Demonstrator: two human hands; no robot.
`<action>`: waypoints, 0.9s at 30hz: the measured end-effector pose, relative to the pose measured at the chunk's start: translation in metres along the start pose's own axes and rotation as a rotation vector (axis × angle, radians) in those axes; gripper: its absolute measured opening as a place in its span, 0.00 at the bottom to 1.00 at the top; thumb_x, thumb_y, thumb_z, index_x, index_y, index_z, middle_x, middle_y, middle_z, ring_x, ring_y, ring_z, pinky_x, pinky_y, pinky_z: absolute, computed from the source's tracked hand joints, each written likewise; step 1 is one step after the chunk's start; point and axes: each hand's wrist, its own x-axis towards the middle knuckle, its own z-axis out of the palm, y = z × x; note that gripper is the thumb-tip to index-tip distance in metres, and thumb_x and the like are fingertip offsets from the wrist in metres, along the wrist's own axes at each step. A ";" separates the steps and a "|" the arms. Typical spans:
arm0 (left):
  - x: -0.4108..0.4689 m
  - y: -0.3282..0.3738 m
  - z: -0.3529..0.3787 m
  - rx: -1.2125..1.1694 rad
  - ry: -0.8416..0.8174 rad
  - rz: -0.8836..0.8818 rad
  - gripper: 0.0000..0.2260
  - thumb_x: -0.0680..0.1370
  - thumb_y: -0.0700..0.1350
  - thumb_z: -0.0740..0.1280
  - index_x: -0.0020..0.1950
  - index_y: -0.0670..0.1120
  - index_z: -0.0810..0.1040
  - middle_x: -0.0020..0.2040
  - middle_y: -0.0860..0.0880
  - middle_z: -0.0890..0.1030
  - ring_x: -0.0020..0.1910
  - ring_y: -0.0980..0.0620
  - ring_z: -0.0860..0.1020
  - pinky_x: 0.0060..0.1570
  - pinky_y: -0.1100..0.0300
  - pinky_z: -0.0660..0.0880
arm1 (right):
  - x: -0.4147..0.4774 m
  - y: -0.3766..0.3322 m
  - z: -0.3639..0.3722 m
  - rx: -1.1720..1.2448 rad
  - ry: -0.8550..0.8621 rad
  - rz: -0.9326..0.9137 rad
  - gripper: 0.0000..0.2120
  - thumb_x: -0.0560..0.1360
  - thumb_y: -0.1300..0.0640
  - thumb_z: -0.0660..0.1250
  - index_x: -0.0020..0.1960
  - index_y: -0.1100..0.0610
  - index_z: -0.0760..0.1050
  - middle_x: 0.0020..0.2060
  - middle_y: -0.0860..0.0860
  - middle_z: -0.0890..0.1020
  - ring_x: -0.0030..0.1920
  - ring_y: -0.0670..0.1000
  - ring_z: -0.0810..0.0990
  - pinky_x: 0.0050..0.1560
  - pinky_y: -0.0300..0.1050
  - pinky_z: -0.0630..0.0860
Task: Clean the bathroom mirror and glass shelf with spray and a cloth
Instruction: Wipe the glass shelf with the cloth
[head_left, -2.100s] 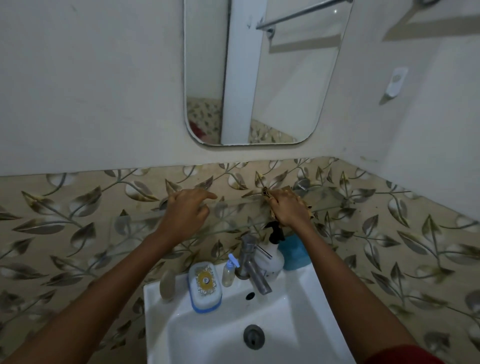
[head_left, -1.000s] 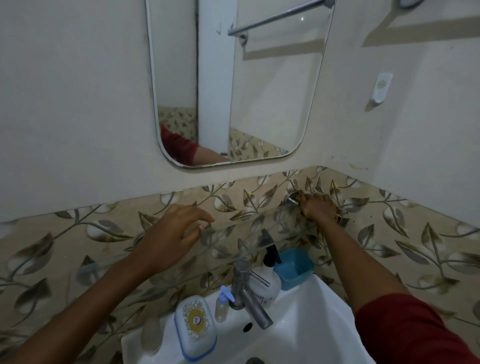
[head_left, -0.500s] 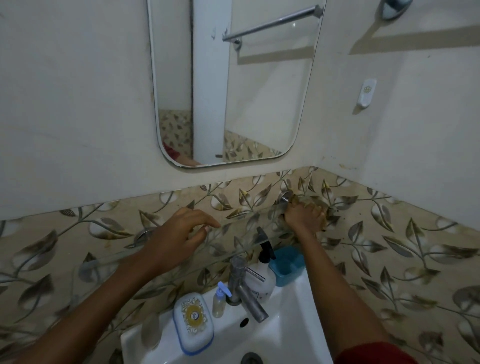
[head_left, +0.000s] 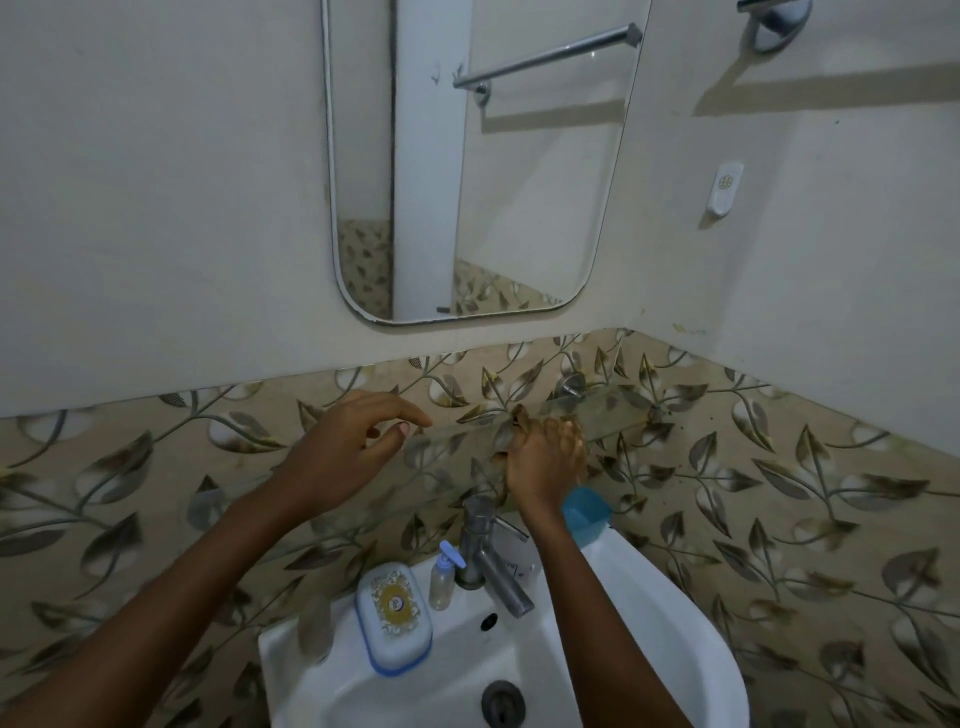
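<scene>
While the right hand (head_left: 545, 462) presses a crumpled brownish cloth (head_left: 511, 431) down onto the clear glass wall shelf (head_left: 613, 410), fingers closed over the wad, the left hand (head_left: 337, 457) hovers at the shelf's front edge with fingers loosely spread and curled, gripping nothing. That shelf sits on the leaf-patterned tiles just below the rounded rectangular wall mirror (head_left: 519, 182), held at its right end by a small round metal bracket (head_left: 570, 385). Leaning hard on the unsupported middle could, I judge, flex or crack the pane or work it loose from the bracket; a slipping wrist might also knock the small blue plastic cup (head_left: 587, 512) below the shelf. The glass looks nearly invisible, faintly hazy, the tile pattern showing through; whether streaks remain is too dim to tell.
</scene>
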 end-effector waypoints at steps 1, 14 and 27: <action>-0.002 0.000 -0.002 0.004 0.002 -0.003 0.13 0.73 0.47 0.58 0.50 0.51 0.81 0.50 0.57 0.80 0.54 0.59 0.74 0.46 0.66 0.71 | -0.007 -0.004 0.003 0.023 0.023 -0.016 0.19 0.80 0.56 0.52 0.67 0.60 0.70 0.72 0.57 0.68 0.75 0.56 0.57 0.75 0.52 0.46; -0.041 -0.006 -0.058 0.068 0.095 -0.083 0.12 0.74 0.45 0.59 0.51 0.49 0.81 0.50 0.52 0.81 0.51 0.54 0.77 0.45 0.64 0.74 | -0.148 -0.109 0.031 0.270 0.182 -0.413 0.16 0.71 0.59 0.55 0.47 0.57 0.81 0.46 0.52 0.84 0.52 0.53 0.82 0.63 0.48 0.64; -0.083 -0.016 -0.100 0.124 0.209 -0.198 0.12 0.74 0.46 0.59 0.51 0.49 0.81 0.52 0.51 0.82 0.54 0.53 0.77 0.50 0.57 0.75 | -0.189 -0.168 0.030 0.279 -0.243 -1.136 0.15 0.70 0.57 0.57 0.39 0.59 0.81 0.33 0.54 0.83 0.35 0.54 0.80 0.39 0.42 0.75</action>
